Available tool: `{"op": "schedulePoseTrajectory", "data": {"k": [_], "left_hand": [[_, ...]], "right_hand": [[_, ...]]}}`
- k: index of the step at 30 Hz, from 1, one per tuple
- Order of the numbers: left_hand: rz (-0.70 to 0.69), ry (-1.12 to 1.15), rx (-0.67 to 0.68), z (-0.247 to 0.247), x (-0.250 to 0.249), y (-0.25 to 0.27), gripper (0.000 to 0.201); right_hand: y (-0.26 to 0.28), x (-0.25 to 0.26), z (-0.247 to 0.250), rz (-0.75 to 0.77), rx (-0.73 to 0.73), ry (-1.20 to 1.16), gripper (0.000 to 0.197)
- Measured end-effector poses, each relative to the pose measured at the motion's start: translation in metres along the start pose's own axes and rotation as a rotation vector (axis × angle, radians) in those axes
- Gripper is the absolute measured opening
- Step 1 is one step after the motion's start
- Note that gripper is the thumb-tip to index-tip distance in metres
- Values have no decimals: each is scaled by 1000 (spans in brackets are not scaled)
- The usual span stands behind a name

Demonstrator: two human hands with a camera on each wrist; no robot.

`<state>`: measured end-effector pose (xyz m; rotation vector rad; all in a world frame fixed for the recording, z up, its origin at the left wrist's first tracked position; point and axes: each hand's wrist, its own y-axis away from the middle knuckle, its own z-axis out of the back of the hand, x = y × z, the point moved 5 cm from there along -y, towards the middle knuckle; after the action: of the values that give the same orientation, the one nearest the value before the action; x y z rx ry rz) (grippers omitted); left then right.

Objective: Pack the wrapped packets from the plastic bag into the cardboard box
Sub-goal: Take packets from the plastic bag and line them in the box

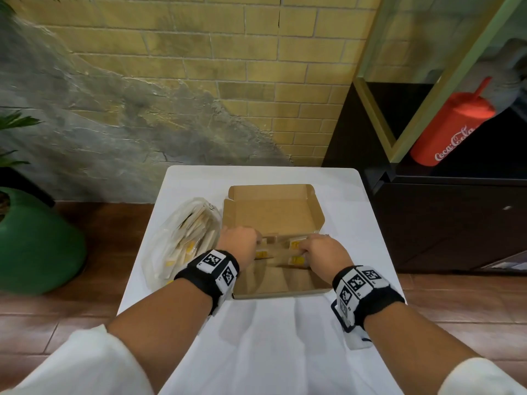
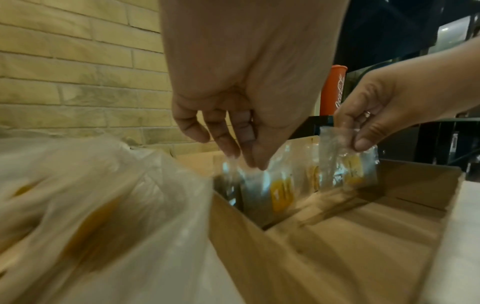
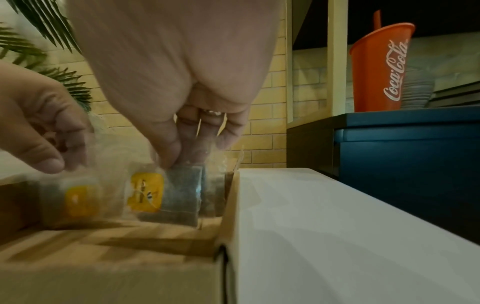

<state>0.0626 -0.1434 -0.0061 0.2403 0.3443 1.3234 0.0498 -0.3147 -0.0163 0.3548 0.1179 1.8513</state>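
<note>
An open cardboard box (image 1: pixel 285 280) sits in the middle of the white table (image 1: pixel 271 337). To its left lies a clear plastic bag (image 1: pixel 176 246) holding several packets with yellow labels. Both hands are down inside the far part of the box. My left hand (image 1: pixel 258 243) pinches the top of a clear packet with a yellow label (image 2: pixel 270 189) standing near the box's left wall. My right hand (image 1: pixel 303 248) pinches another yellow-labelled packet (image 3: pixel 166 193) upright near the right wall. More packets stand between them; their number is unclear.
A dark cabinet (image 1: pixel 442 223) stands right of the table with a red Coca-Cola cup (image 1: pixel 453 129) on it. A green plant pot (image 1: pixel 37 243) sits on the floor at left. A brick wall (image 1: pixel 228 67) is behind the table.
</note>
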Motion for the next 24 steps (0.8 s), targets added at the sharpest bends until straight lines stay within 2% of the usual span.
{"op": "schedulePoseTrajectory", "data": {"k": [5, 10, 17, 20, 24], "left_hand": [[29, -135, -44, 3, 1, 2, 33], [-1, -119, -99, 15, 3, 4, 31], [19, -144, -98, 14, 7, 8, 36], [17, -146, -124, 15, 9, 9, 34], [24, -129, -194, 18, 10, 12, 38]], "right_hand": [[-5, 2, -1, -26, 64, 156, 36], [-11, -1, 4, -7, -1, 234, 32], [-8, -12, 2, -90, -4, 228, 35], [-5, -15, 6, -132, -51, 165, 27], [3, -17, 7, -190, -77, 76, 30]]}}
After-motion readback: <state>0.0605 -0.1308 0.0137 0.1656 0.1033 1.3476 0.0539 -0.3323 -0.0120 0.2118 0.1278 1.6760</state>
